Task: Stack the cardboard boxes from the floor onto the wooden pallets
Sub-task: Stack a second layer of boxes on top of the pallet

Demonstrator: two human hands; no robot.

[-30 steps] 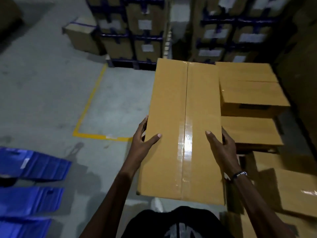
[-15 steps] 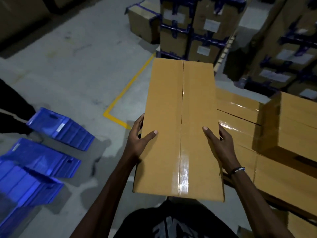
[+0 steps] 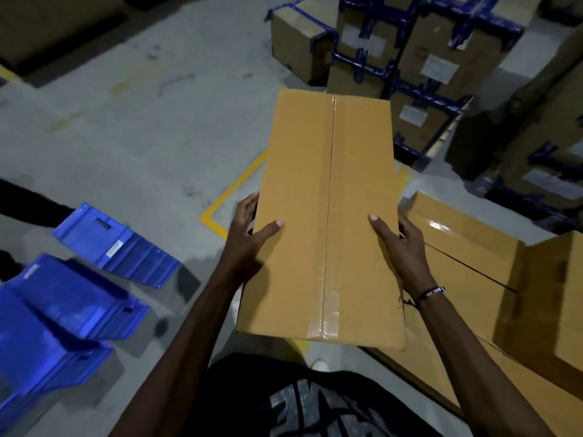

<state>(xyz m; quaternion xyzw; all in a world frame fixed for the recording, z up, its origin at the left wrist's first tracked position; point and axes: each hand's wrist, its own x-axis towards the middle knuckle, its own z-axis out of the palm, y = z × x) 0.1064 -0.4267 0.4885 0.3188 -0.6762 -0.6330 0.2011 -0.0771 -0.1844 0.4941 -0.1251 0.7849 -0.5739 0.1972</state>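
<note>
A long tan cardboard box with a taped centre seam is held in the air in front of me. My left hand grips its left side, thumb on top and fingers under the edge. My right hand grips its right side the same way. Low at the right lie more tan cardboard boxes, stacked side by side, with a taller one at the far right. No pallet wood shows beneath them.
Several blue plastic crates lie on the grey floor at the left. Stacks of brown cartons with blue tape stand at the back and right. A yellow floor line runs under the held box. A dark shape sits at the left edge.
The view has swung left: the stacked tan boxes slid to the right edge and the blue crates came further into sight. Both hands keep the same hold on the box.
</note>
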